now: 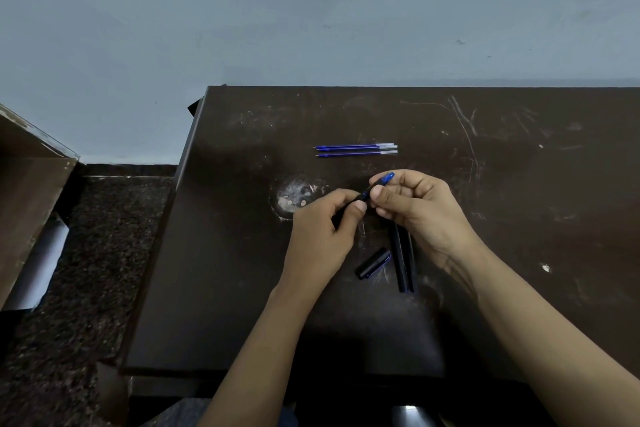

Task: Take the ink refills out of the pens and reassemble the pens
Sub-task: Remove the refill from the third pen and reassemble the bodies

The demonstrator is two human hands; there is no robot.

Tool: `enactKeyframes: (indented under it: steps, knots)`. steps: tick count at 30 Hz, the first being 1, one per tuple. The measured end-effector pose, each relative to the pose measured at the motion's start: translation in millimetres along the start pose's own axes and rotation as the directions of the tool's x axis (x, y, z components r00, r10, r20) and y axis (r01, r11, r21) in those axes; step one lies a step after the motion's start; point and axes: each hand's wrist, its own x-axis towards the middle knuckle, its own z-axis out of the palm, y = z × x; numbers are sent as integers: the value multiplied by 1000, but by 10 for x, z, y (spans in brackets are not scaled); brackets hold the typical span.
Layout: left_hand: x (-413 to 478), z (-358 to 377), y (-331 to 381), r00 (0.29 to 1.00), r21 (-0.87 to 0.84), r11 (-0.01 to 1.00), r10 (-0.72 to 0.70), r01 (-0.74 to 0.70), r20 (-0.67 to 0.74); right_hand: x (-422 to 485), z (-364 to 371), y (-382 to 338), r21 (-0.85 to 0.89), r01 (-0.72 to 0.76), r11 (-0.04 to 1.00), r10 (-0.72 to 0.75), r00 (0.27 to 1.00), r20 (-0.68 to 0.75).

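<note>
**Both hands on one pen above a scratched dark table**

The left hand (332, 215) and right hand (412, 204) meet over the middle of the dark table (519, 184), each pinching one end of the same black pen (364, 196). The left thumb and fingers are curled shut around the barrel's lower part; the right thumb and forefinger are closed on the upper part, where a blue tip section (388, 177) sticks out past the fingers. The other right fingers are loosely bent.

Three blue ink refills (356, 150) lie side by side on the far part of the table, well apart from the hands, their points to the left. Nearer, just below the right hand, two black pens (404, 263) lie touching along their length, their far ends hidden under the right palm. Just left of them lies a black cap (373, 263), tilted. A worn pale patch (294, 198) marks the tabletop left of the left hand. A grey wall (311, 10) stands behind, speckled floor (86, 253) to the left.
</note>
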Motion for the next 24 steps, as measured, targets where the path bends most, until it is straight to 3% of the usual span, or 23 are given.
enactKeyframes:
  steps: [6, 20, 22, 24]
  knots:
    - [-12, 29, 42, 963, -224, 954, -148, 199, 226, -40, 12, -67, 79, -9, 997, 2, 996, 85]
    - [-15, -17, 60, 995, -11, 999, 44, -43, 86, -61, 46, -35, 104, -22, 994, 31, 996, -87]
    - [-2, -15, 47, 997, 18, 999, 35, -37, 69, -47, 21, -42, -27, 21, 999, -23, 997, -71]
    - [11, -21, 43, 1000, 21, 1000, -3, 3, 21, -39, -58, -60, -383, 130, 915, -152, 988, -27]
